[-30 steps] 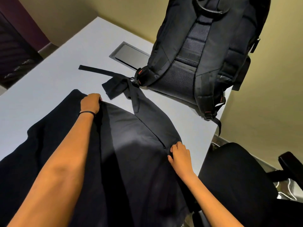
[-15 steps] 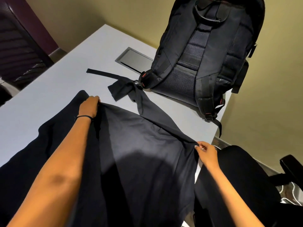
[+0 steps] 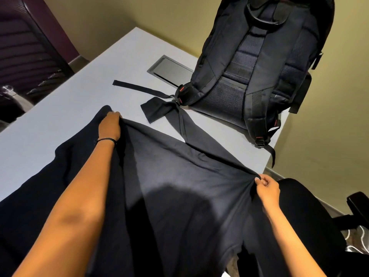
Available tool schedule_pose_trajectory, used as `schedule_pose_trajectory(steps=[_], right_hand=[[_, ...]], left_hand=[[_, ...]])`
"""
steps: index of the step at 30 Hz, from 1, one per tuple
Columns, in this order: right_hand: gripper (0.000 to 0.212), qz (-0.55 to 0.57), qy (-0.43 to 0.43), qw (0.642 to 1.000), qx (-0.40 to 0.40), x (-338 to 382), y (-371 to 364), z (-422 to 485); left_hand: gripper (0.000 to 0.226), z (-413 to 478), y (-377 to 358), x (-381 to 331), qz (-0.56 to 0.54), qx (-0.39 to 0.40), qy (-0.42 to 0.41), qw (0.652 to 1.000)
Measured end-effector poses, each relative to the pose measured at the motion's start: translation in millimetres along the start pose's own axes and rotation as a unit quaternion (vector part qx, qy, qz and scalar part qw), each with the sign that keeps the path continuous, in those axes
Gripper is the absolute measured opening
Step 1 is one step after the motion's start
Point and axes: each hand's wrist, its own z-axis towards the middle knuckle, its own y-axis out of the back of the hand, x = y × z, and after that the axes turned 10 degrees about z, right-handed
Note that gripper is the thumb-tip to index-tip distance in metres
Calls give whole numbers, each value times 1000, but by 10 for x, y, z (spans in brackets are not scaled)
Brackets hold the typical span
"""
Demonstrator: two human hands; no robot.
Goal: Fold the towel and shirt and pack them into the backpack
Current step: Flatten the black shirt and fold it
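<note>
stretching between both hands, the black shirt (image 3: 179, 186) covers the near part of the grey worktop (image 3: 60, 108) and hangs over its near edge. the left hand (image 3: 110, 124) is clenched on a bunched fold of the shirt at its far left part, knuckles up, forearm reaching forward over the cloth with a thin black band at the wrist. the right hand (image 3: 266, 186) pinches the shirt's right edge between fingertips and thumb, just off the worktop's right edge above the black chair (image 3: 311, 216), pulling the cloth taut in a ridge between the two hands. one narrow end of the garment trails toward the black backpack (image 3: 259, 66), which stands upright at the far right corner, straps facing the person, beside a flush cable hatch (image 3: 169, 67).
</note>
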Motion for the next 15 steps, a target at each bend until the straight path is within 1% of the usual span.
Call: schedule_pose_trajectory(steps=[5,9,12,15], right_hand=[[22,25,-43,999,-9,-20,39,100],[18,40,-66,997,-9,-55,54,121],[13,35,-77,996,18,-73,45,141],[8,19,-62,996,68,-21,59,136]], left_hand=[[24,11,-31,133,17,-20,-3,1000],[25,64,-37,109,20,-21,-8,1000],[22,79,-10,25,32,-29,-15,999],[18,77,34,-9,46,-42,-30,998]])
